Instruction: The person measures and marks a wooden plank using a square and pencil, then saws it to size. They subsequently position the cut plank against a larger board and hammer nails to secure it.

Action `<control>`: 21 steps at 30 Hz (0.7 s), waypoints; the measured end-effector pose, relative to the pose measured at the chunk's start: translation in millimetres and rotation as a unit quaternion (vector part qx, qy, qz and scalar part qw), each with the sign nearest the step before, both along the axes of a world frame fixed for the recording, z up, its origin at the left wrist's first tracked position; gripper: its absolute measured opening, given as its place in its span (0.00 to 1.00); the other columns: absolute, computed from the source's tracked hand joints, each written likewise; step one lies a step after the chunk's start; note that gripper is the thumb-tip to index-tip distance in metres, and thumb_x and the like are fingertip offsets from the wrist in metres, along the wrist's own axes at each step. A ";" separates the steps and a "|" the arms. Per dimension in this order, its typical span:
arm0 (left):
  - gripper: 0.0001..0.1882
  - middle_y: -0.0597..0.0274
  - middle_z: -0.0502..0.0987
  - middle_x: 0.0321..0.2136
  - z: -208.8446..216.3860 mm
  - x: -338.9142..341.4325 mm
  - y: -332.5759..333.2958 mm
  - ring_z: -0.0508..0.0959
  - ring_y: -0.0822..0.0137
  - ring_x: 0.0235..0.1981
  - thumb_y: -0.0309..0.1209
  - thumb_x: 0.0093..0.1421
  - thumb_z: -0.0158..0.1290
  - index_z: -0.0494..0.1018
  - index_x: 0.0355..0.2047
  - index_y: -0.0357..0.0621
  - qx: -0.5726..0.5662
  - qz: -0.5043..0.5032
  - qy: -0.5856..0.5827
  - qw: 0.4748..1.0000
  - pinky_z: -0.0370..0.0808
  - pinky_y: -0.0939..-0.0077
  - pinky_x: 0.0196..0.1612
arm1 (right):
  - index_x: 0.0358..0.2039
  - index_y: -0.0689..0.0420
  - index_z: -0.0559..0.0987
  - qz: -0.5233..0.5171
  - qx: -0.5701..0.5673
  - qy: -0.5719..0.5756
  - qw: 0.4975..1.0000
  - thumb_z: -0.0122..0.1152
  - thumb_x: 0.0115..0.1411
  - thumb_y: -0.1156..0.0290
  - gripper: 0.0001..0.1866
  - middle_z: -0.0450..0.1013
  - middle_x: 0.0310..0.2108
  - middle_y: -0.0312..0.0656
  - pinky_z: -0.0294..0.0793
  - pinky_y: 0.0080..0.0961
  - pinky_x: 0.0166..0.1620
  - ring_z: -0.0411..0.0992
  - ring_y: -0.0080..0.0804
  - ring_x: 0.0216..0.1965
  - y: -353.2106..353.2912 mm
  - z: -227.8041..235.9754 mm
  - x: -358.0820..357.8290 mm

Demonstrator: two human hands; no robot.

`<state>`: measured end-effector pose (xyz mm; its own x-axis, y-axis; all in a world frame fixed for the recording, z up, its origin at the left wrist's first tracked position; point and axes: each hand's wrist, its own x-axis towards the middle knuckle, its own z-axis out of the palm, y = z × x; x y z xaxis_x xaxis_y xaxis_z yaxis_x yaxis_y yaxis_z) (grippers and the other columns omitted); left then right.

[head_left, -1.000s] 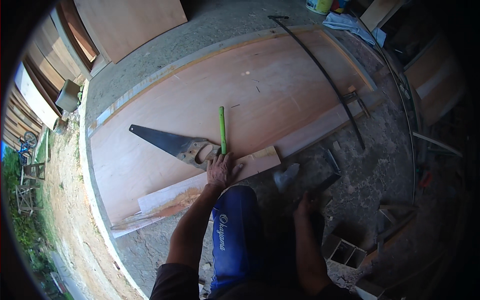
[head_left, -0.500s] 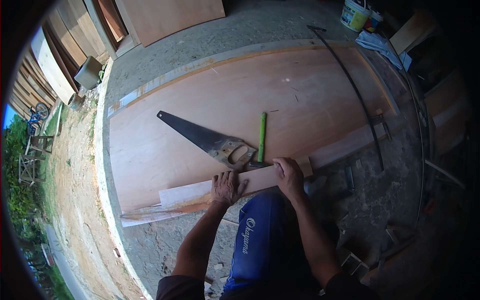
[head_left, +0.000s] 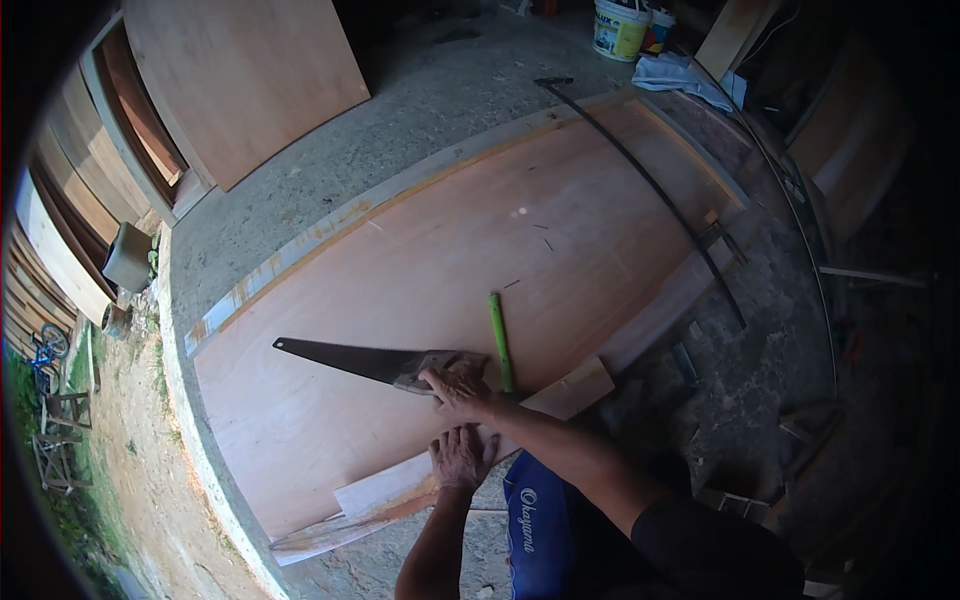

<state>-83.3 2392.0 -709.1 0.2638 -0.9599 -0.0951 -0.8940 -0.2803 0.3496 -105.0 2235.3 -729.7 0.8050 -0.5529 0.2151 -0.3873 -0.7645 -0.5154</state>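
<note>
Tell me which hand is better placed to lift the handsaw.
Probably the right hand: it is at the handle end of the handsaw, while the left hand lies on the wooden board.

Faces down from head height, fairly near left grip (head_left: 460, 458) and right grip (head_left: 458, 390), perhaps losing detail rightward of them.

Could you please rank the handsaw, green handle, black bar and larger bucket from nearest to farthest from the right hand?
1. Handsaw: under the right hand.
2. Green handle: just right.
3. Black bar: farther right.
4. Larger bucket: far upper right.
</note>
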 end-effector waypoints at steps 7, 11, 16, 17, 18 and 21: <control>0.30 0.52 0.76 0.44 -4.0 2.3 -2.0 0.73 0.52 0.49 0.60 0.63 0.48 0.72 0.47 0.45 0.005 0.002 -0.026 1.000 0.64 0.52 0.52 | 0.57 0.50 0.67 -0.011 0.216 -0.068 0.974 0.58 0.57 0.73 0.26 0.79 0.45 0.50 0.79 0.42 0.42 0.80 0.52 0.40 -21.7 89.9 -12.9; 0.33 0.52 0.76 0.46 -10.0 -5.0 0.0 0.74 0.52 0.50 0.62 0.62 0.47 0.73 0.49 0.45 0.028 0.011 -0.035 0.999 0.64 0.53 0.54 | 0.61 0.53 0.68 -0.058 0.224 -0.200 0.952 0.58 0.60 0.77 0.27 0.77 0.33 0.42 0.77 0.29 0.40 0.78 0.34 0.32 12.9 140.3 -79.0; 0.32 0.51 0.76 0.47 -0.4 -8.9 -3.5 0.74 0.52 0.52 0.62 0.61 0.50 0.73 0.48 0.47 0.040 0.011 -0.010 0.999 0.65 0.53 0.55 | 0.63 0.59 0.65 -0.129 0.260 -0.291 0.911 0.57 0.64 0.78 0.26 0.69 0.33 0.34 0.67 0.16 0.32 0.65 0.13 0.29 70.0 180.6 -211.9; 0.32 0.51 0.76 0.47 4.2 -6.1 -8.1 0.74 0.52 0.52 0.62 0.61 0.51 0.73 0.48 0.47 0.042 0.010 -0.008 0.999 0.66 0.53 0.54 | 0.63 0.59 0.65 -0.156 0.306 -0.315 0.884 0.56 0.65 0.77 0.26 0.69 0.33 0.33 0.68 0.17 0.32 0.66 0.14 0.30 81.4 184.0 -235.0; 0.33 0.50 0.77 0.48 19.4 -7.3 -16.8 0.74 0.50 0.54 0.62 0.57 0.57 0.73 0.49 0.48 0.094 -0.001 0.033 0.995 0.68 0.50 0.55 | 0.63 0.60 0.65 -0.190 0.351 -0.336 0.853 0.56 0.66 0.77 0.25 0.69 0.34 0.33 0.68 0.17 0.32 0.66 0.16 0.30 92.8 186.0 -261.4; 0.35 0.49 0.78 0.48 24.0 25.9 -22.2 0.75 0.47 0.55 0.60 0.52 0.63 0.74 0.50 0.47 0.135 -0.097 0.078 0.983 0.70 0.48 0.56 | 0.65 0.59 0.65 -0.251 0.351 -0.331 0.839 0.56 0.67 0.76 0.26 0.70 0.35 0.34 0.69 0.17 0.33 0.66 0.16 0.31 116.7 207.8 -310.3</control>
<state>-57.4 2369.8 -685.1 0.0405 -0.9247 -0.3786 -0.8816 -0.2114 0.4220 -415.3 2352.0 -521.9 0.2665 -0.9638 0.0025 -0.0212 -0.0085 -0.9997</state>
